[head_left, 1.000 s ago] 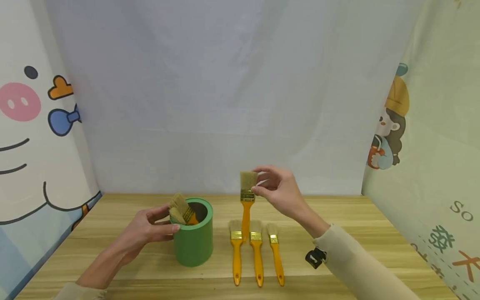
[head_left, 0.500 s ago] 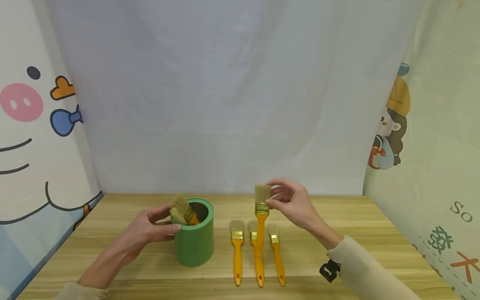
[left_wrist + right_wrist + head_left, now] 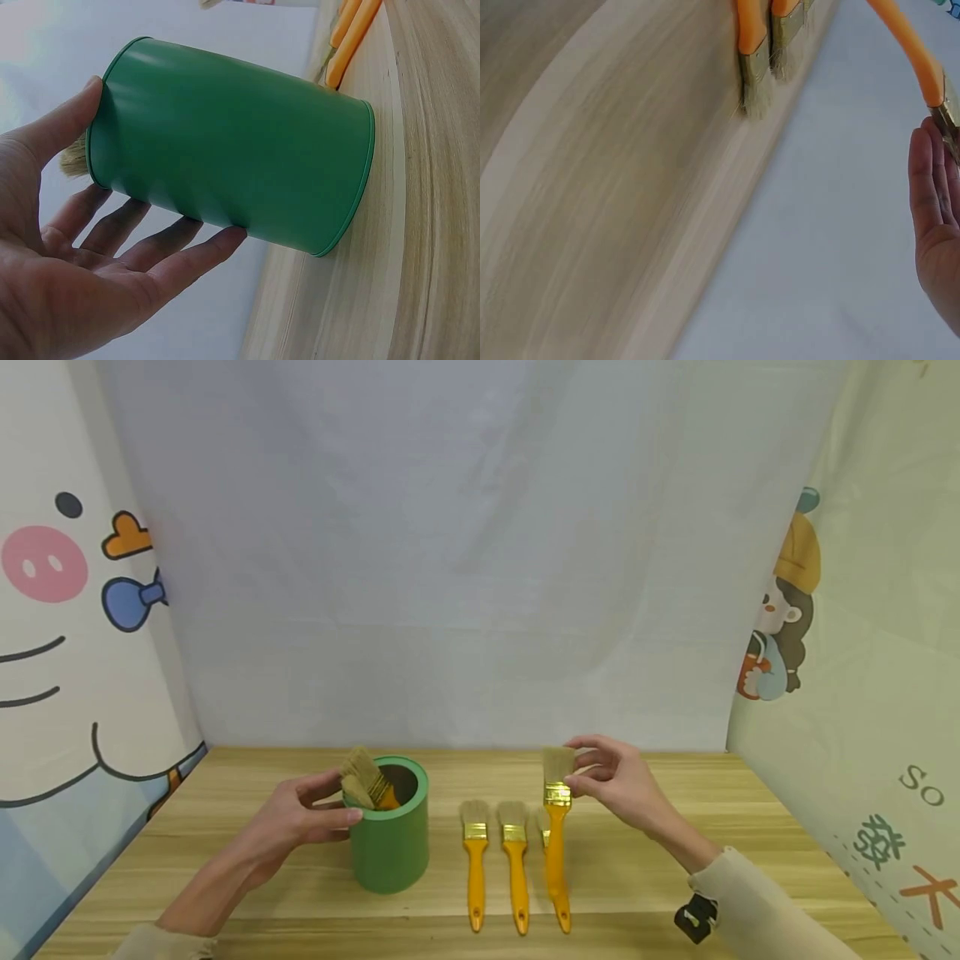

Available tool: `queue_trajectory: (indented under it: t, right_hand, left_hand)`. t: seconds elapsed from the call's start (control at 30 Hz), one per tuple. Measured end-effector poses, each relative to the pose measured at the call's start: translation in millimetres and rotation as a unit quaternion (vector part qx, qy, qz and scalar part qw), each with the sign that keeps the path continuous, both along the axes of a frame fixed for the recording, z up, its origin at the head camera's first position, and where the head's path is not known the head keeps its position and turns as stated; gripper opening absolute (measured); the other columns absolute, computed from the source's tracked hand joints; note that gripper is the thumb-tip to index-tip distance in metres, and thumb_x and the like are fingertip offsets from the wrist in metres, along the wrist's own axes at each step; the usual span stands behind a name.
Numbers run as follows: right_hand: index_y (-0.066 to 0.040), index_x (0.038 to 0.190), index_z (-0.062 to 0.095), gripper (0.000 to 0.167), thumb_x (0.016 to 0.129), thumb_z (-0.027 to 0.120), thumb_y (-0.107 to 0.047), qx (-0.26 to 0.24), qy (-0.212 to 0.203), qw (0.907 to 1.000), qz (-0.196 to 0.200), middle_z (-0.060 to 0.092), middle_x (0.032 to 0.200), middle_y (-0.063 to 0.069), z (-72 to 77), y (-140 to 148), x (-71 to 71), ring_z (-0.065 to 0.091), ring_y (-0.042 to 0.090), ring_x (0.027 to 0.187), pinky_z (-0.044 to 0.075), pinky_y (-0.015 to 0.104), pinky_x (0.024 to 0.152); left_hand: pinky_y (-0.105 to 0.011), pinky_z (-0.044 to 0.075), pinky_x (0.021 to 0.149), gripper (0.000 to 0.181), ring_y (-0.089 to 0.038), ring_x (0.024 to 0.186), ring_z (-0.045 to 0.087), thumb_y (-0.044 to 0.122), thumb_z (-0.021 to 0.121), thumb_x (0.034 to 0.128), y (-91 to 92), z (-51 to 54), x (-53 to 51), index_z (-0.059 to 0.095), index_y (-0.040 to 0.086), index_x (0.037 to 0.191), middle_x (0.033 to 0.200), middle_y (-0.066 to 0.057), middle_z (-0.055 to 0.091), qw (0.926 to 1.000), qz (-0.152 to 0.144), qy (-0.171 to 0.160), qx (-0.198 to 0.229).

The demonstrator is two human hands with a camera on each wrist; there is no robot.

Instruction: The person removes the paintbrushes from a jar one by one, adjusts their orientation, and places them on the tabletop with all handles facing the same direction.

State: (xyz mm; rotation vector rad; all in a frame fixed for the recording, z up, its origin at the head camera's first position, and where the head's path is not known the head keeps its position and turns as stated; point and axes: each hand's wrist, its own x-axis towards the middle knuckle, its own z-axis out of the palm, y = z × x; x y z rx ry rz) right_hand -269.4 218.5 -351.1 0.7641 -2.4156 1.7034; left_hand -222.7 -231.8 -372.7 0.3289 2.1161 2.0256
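A green cylindrical can (image 3: 389,852) stands on the wooden table, with paintbrushes (image 3: 365,777) leaning out over its left rim. My left hand (image 3: 288,818) holds the can's upper left side; in the left wrist view its thumb and spread fingers touch the green wall (image 3: 232,142). My right hand (image 3: 622,781) pinches an upright paintbrush (image 3: 557,802) near its metal band, bristles up. That brush hangs in front of the rightmost lying brush (image 3: 563,917) and partly hides it. To the left lie two more orange-handled brushes (image 3: 476,868) (image 3: 517,872), bristles away from me.
The wooden table (image 3: 645,893) reaches back to a pale cloth wall (image 3: 450,568). Printed cloth panels stand at the left and right sides. A black device (image 3: 696,918) sits at the right wrist.
My right hand has moved right and a little lower with its brush, from between the left and middle lying brushes to in front of the rightmost one. My left hand stays on the can.
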Motion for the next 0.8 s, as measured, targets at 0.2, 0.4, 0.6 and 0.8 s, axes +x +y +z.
queue_trajectory:
  t: [0.2, 0.4, 0.6, 0.8]
  right_hand:
    - [0.011, 0.136, 0.059, 0.046, 0.094, 0.075, 0.005, 0.008, -0.028, 0.9996, 0.002, 0.071, 0.108, 0.027, -6.9, 17.6, -2.6, 0.076, 0.029, 0.086, 0.065, 0.039, 0.076]
    - [0.015, 0.140, 0.055, 0.051, 0.095, 0.075, 0.004, 0.024, -0.072, 0.9971, 0.001, 0.070, 0.109, 0.026, -11.9, 32.1, -3.9, 0.076, 0.030, 0.088, 0.064, 0.050, 0.080]
    - [0.018, 0.141, 0.051, 0.056, 0.093, 0.076, 0.004, 0.013, -0.116, 0.9931, 0.015, 0.070, 0.107, 0.026, -21.9, 43.9, -9.1, 0.076, 0.032, 0.086, 0.062, 0.059, 0.082]
    - [0.019, 0.140, 0.050, 0.055, 0.094, 0.075, 0.005, 0.024, -0.135, 0.9901, 0.028, 0.070, 0.104, 0.023, -35.0, 52.4, -15.7, 0.074, 0.031, 0.084, 0.064, 0.054, 0.081]
  left_hand:
    - [-0.050, 0.058, 0.098, 0.084, -0.041, 0.131, 0.058, 0.010, 0.080, 0.0946, -0.8, -0.3, -0.1, 0.033, -0.002, 0.163, 0.164, -0.033, 0.029, 1.0000, 0.001, 0.005, -0.002]
    - [-0.050, 0.058, 0.098, 0.086, -0.043, 0.132, 0.057, 0.011, 0.081, 0.0934, -1.1, 0.0, 1.2, 0.034, -0.001, 0.163, 0.164, -0.032, 0.030, 1.0000, 0.003, 0.000, -0.003]
    - [-0.050, 0.058, 0.099, 0.086, -0.044, 0.134, 0.055, 0.012, 0.081, 0.0937, -0.7, 0.5, 0.0, 0.033, 0.001, 0.164, 0.165, -0.031, 0.029, 1.0000, 0.001, -0.002, -0.004]
    - [-0.051, 0.058, 0.099, 0.086, -0.045, 0.134, 0.054, 0.012, 0.081, 0.0940, -0.6, 0.6, 0.1, 0.033, 0.001, 0.164, 0.165, -0.032, 0.029, 1.0000, -0.001, -0.002, -0.003]
